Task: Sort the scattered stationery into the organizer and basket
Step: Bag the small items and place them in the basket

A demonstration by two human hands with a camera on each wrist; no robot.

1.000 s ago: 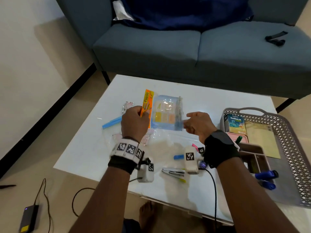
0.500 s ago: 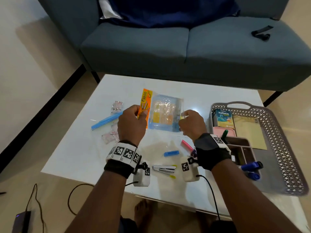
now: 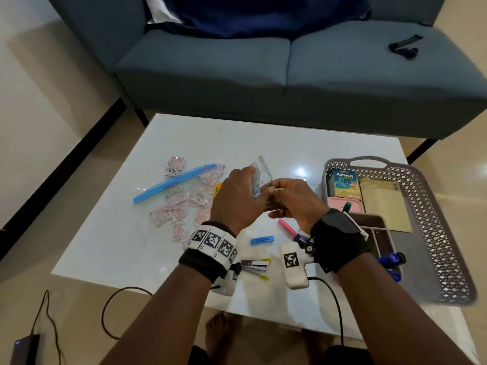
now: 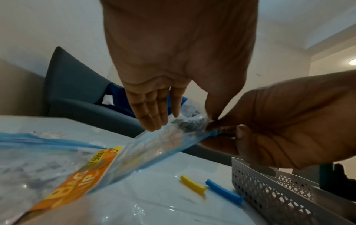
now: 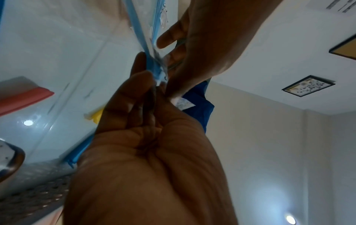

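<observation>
Left wrist view shows our left hand [image 4: 179,64] and right hand [image 4: 285,121] pinching the clear pouch [image 4: 163,141] above mid-counter [image 4: 154,197]; we should keep both corners gripped; carry it level to the basket [image 4: 273,193].

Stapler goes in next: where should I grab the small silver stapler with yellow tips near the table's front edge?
Pinch the silver stapler across its long sides at mid-body, coming straight down from above. It lies flat, lengthwise left to right on the white table, with bare tabletop in front and behind.
</observation>
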